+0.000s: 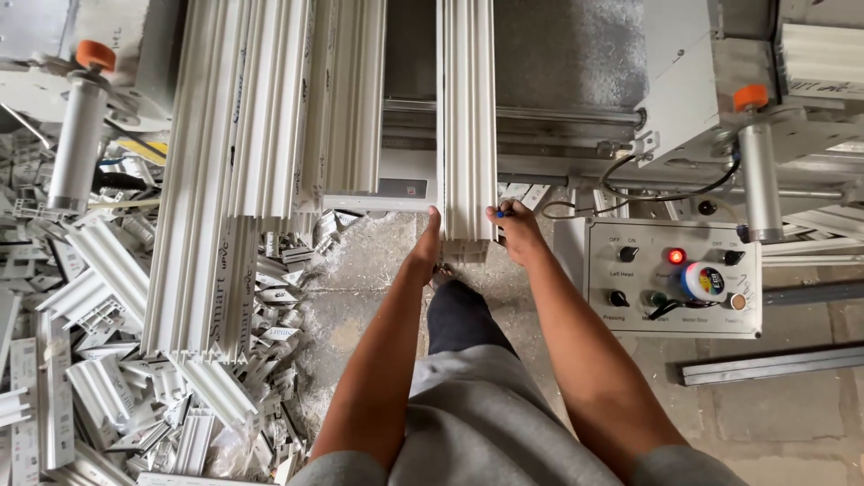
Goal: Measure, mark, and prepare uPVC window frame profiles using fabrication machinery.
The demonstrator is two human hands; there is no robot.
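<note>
A long white ribbed plastic profile point(466, 117) runs away from me across the machine bed. My left hand point(427, 245) presses flat against the left side of its near end. My right hand point(514, 229) grips the right side of the same end, and a small blue pen-like object sticks out between its fingers. Both forearms reach forward over my grey-clad legs.
A stack of similar white profiles point(261, 153) lies to the left, above a heap of cut offcuts point(99, 360) on the floor. A control panel point(670, 277) with knobs and a lit red lamp sits right. Orange-capped cylinders point(79, 126) point(759, 171) stand at both sides.
</note>
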